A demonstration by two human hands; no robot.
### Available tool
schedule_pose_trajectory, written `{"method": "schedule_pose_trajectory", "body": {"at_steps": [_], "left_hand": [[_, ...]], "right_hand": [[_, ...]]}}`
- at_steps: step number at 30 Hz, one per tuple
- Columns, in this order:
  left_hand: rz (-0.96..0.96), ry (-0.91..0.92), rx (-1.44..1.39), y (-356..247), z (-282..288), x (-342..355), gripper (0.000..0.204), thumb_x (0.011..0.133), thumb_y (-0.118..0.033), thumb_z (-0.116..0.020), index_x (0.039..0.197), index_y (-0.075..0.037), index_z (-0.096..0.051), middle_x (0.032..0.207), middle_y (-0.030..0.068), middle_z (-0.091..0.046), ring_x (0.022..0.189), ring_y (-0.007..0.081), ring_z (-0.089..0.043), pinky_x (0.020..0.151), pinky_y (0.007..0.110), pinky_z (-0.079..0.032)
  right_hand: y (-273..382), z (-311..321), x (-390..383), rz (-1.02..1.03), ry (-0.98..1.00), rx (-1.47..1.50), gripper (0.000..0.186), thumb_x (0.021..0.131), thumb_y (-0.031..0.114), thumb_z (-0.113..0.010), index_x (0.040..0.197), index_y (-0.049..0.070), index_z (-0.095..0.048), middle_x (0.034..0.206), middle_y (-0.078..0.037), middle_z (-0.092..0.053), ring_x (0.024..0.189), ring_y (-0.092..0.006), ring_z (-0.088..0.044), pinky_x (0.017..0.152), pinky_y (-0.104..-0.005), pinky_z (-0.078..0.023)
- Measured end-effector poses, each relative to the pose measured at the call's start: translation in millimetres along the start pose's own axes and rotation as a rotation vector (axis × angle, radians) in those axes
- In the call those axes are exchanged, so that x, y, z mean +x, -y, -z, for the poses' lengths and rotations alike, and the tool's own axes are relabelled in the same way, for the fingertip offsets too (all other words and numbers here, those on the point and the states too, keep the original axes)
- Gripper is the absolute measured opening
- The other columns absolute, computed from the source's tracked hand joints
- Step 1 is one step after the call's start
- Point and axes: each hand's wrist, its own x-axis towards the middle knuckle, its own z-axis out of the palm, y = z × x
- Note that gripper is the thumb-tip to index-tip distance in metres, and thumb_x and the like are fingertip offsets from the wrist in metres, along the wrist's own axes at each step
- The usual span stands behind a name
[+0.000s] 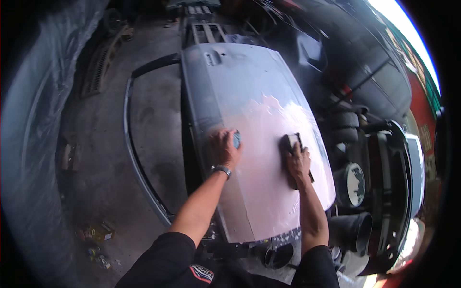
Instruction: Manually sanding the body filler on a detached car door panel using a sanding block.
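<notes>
A car door lies flat in front of me, grey at the far end and coated with pale pink filler over its near part. My left hand, with a wristwatch at the wrist, rests on the door's left side. Its fingers curl round a small blue-grey pad, mostly hidden by the hand. To the right, my right hand grips a long dark sanding block lying on the pink surface. The block's underside is hidden.
The door's window frame extends left over the concrete floor. At the right stand a dark bucket, a pale-topped round container and stacked tyres. Plastic sheeting hangs at the far left. Small items lie on the floor.
</notes>
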Motion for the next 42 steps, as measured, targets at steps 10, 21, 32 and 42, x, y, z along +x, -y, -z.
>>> {"method": "schedule_pose_trajectory", "body": {"at_steps": [10, 21, 32, 42], "left_hand": [[-0.093, -0.010, 0.038, -0.1, 6.3, 0.3, 0.039, 0.079, -0.018, -0.076, 0.114, -0.012, -0.063, 0.120, 0.0116, -0.060, 0.112, 0.0348, -0.056, 0.099, 0.048, -0.043], [-0.044, 0.027, 0.078, 7.4, 8.4, 1.5, 0.041, 0.079, -0.018, -0.076, 0.117, -0.011, -0.062, 0.121, 0.0122, -0.060, 0.113, 0.0351, -0.056, 0.098, 0.047, -0.046], [-0.049, 0.069, 0.082, -3.7, 3.2, -4.3, 0.039, 0.080, -0.023, -0.075, 0.116, -0.015, -0.062, 0.126, 0.0089, -0.058, 0.117, 0.0345, -0.053, 0.101, 0.050, -0.044], [-0.084, 0.052, 0.152, 10.9, 0.9, 2.7, 0.037, 0.084, -0.025, -0.075, 0.117, -0.014, -0.063, 0.118, 0.0142, -0.062, 0.113, 0.0352, -0.057, 0.096, 0.047, -0.047]], "right_hand": [[-12.8, 29.5, -29.2, 0.040, 0.175, 0.062, 0.066, 0.090, 0.029, -0.071, 0.147, 0.009, -0.042, 0.116, -0.027, -0.054, 0.103, -0.0449, -0.058, 0.084, -0.0532, -0.050], [18.1, 14.3, -110.5, 0.245, 0.123, -0.018, 0.074, 0.089, 0.032, -0.072, 0.152, 0.010, -0.040, 0.117, -0.024, -0.053, 0.098, -0.0403, -0.057, 0.083, -0.0501, -0.048], [-49.0, -6.7, 62.3, -0.140, 0.161, -0.034, 0.061, 0.096, 0.045, -0.064, 0.143, 0.010, -0.046, 0.122, -0.024, -0.056, 0.112, -0.0417, -0.058, 0.089, -0.0518, -0.051], [77.9, 7.3, -183.8, 0.152, -0.017, -0.148, 0.082, 0.080, 0.017, -0.068, 0.155, 0.006, -0.037, 0.121, -0.024, -0.051, 0.108, -0.0351, -0.053, 0.089, -0.0432, -0.045]]}}
